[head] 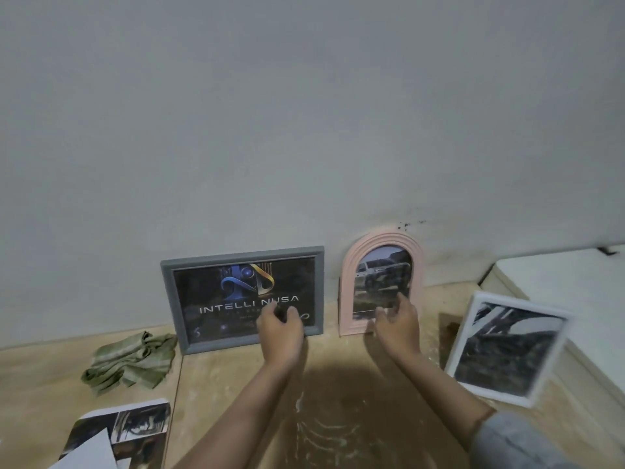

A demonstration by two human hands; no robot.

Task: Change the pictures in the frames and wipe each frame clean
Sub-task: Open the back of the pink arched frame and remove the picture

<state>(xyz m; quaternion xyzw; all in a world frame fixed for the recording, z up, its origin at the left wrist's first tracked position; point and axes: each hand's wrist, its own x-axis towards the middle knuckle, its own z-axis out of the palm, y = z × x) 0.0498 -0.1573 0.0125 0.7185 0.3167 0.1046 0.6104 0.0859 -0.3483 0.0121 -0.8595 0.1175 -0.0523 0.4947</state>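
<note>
A grey rectangular frame (176, 299) with a dark logo picture leans on the wall. To its right stands a pink arched frame (348, 265) showing a car picture. A white frame (473, 319) with a black-and-white picture leans at the right. My left hand (280, 333) hovers in front of the grey frame's lower right corner, fingers loosely curled, holding nothing. My right hand (397, 324) reaches to the pink frame's lower part, thumb and fingers spread at its glass; whether it touches is unclear. A crumpled green cloth (130, 362) lies on the floor at the left.
Loose printed pictures (135, 424) lie at the lower left on the beige floor (338, 384). A white mattress or low furniture edge (558, 275) stands at the right behind the white frame. The grey wall (304, 130) fills the upper view.
</note>
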